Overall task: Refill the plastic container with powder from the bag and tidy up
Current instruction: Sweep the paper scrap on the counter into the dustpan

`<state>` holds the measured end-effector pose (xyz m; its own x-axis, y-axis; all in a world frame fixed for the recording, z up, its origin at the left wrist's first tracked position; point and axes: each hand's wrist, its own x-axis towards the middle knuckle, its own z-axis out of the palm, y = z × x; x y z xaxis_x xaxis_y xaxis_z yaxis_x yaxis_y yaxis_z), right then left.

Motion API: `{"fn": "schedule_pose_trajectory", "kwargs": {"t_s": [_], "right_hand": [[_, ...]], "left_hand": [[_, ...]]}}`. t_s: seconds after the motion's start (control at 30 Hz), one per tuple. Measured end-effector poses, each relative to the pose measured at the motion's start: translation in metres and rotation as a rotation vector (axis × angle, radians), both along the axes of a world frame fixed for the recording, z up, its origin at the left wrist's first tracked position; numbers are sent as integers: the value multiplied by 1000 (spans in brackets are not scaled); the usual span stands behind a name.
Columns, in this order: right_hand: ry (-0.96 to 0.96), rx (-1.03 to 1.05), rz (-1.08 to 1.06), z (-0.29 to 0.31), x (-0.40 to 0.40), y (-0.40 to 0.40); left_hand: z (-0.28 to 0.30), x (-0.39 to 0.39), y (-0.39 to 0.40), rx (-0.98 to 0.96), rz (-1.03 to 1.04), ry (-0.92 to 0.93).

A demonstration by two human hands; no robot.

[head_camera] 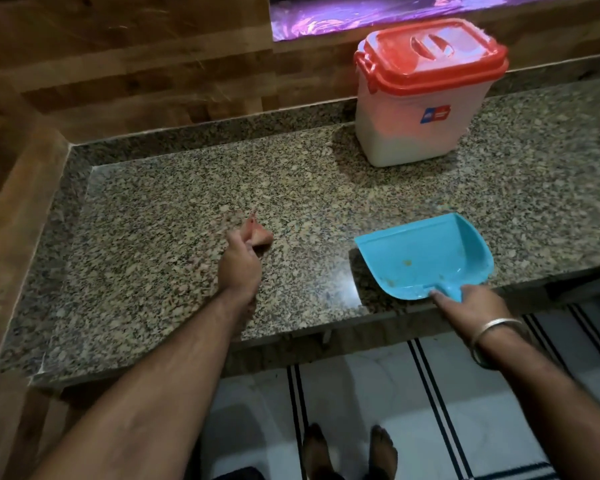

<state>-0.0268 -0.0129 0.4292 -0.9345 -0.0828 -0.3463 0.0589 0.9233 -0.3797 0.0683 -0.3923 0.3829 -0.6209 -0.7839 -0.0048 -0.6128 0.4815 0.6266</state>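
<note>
On the counter (153,289) the lidded container (420,109) stands far right near the back wall, the dustpan (426,254) lies at the near right edge with the right hand (471,306) on its handle, and the left hand (241,261) rests left of the dustpan, mid-counter.

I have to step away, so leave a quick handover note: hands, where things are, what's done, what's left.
Left hand holds a small pinkish wad, blurred, low on the counter.
Right hand grips the dustpan handle; pan lies at the counter's front edge with a few crumbs inside.
Container stands at the back, red lid on, powder inside.
Refill looks done. Left: probably finish wiping, empty the pan.
</note>
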Motion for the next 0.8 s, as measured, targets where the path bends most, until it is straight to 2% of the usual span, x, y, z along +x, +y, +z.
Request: {"fn": "schedule_pose_trajectory", "kwargs": {"t_s": [0.1,0.2,0.27,0.37,0.5,0.6,0.73,0.8], "right_hand": [[-6,-6,-87,-3,22,23],[-12,-67,-145,-7,49,36],[-24,-108,-185,-14,72,44],[-75,-107,-239,-27,107,54],[-138,-109,-351,-42,157,69],[-253,-85,-326,-62,191,76],[-294,-106,-306,-75,173,66],[-265,-127,-269,-78,156,60]], "left_hand": [[-17,-30,30,35,-164,14],[-16,-44,84,272,-322,170],[-22,-56,123,346,-415,177],[-32,-87,171,412,-624,127],[-6,-115,226,475,-734,19],[5,-115,248,523,-836,-15],[-7,-100,262,394,-906,-150],[-2,-88,268,419,-901,-125]]}}
